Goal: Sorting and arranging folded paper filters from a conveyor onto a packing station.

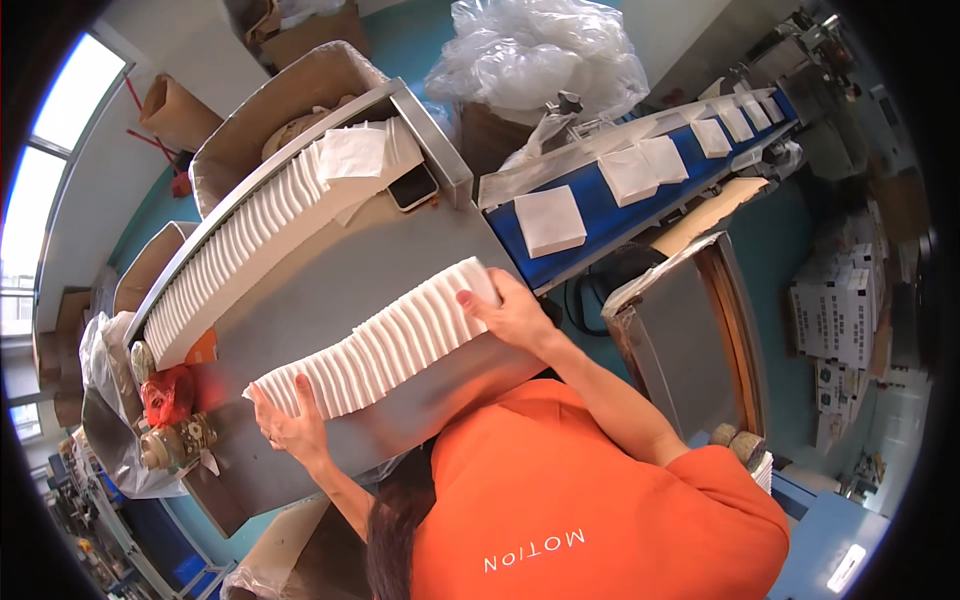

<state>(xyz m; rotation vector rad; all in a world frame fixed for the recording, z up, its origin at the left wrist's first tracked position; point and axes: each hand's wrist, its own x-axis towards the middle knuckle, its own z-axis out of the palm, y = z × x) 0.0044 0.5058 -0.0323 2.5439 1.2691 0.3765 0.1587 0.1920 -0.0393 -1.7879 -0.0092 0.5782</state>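
A long row of white folded napkins [385,345] lies on the steel table [330,270]. My left hand [285,420] presses against the row's near-left end. The far-right end is gripped by my right hand [510,312], fingers over the top napkin. The row is squeezed between both hands and bends slightly. My orange sleeves and shirt [590,490] fill the lower middle of the view.
A second, longer napkin row [245,235] runs along the table's back rail, with a phone [413,187] beside it. A blue conveyor belt [610,215] carries separate napkin stacks [549,220]. Cardboard boxes [300,85], plastic bags [535,55], a red bag [165,393] and a steel chute [690,335] surround the table.
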